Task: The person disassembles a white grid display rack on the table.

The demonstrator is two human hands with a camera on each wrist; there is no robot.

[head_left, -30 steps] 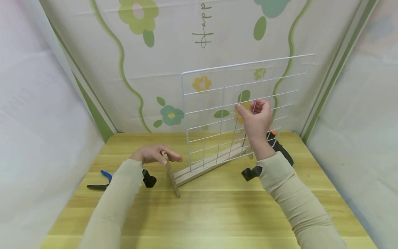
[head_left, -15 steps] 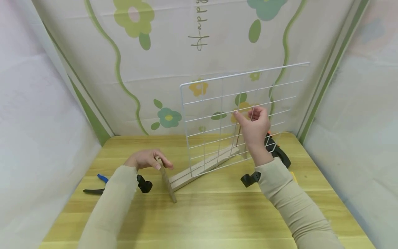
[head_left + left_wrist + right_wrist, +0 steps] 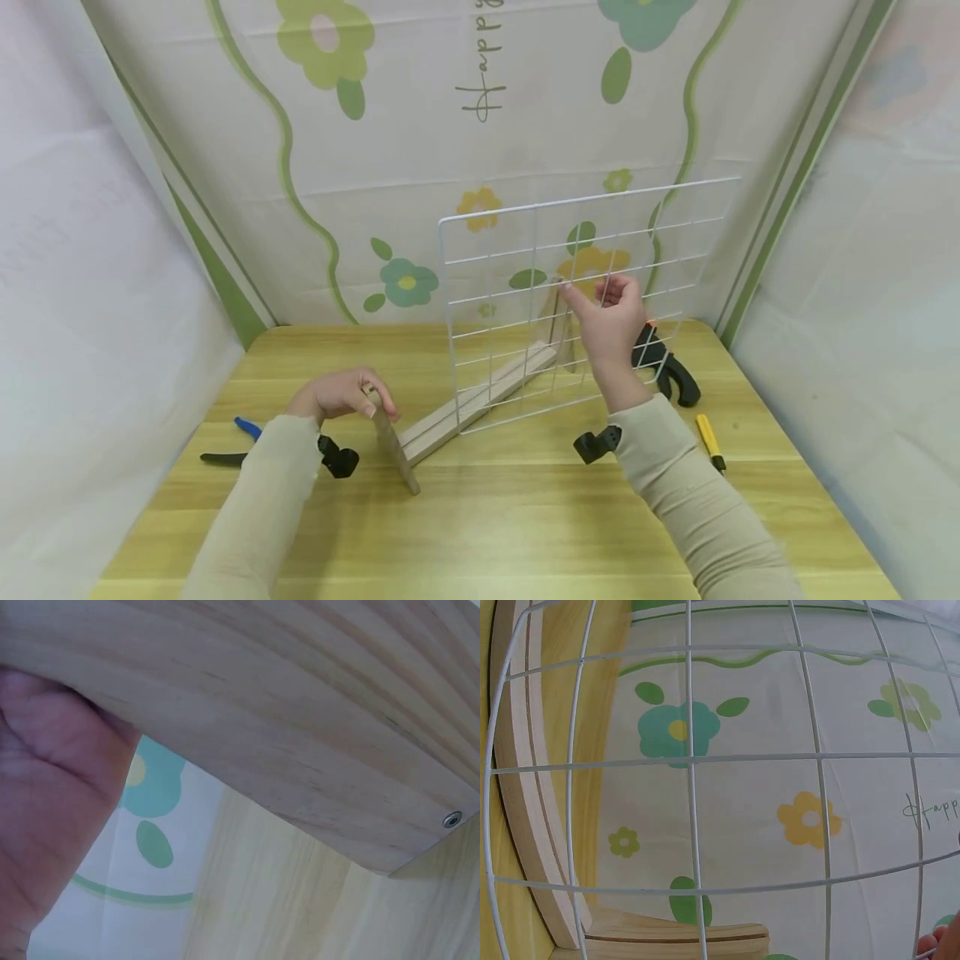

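A white wire grid panel (image 3: 536, 205) stands upright, pinched at a middle wire by my right hand (image 3: 611, 325). My left hand (image 3: 341, 395) grips the top of the near end board (image 3: 393, 450) of a wooden stand, thumb on one side and fingers over the other. Between the end boards runs a long grooved crossbar (image 3: 480, 398), slanting away to the right. The panel's lower edge overlaps this crossbar in the head view. In the left wrist view, the end board (image 3: 247, 727) shows a metal screw head (image 3: 452, 820) near its lower corner.
Blue-and-black pliers (image 3: 225, 458) lie left of the left forearm. On the right are a black tool with an orange tip (image 3: 678, 379) and a yellow-handled tool (image 3: 707, 437). A flowered cloth (image 3: 405, 150) hangs behind the wooden table (image 3: 495, 533).
My right hand has lowered the grid panel. My left hand has drawn the wooden stand leftward, and the crossbar slants more steeply. The yellow-handled tool has come into view.
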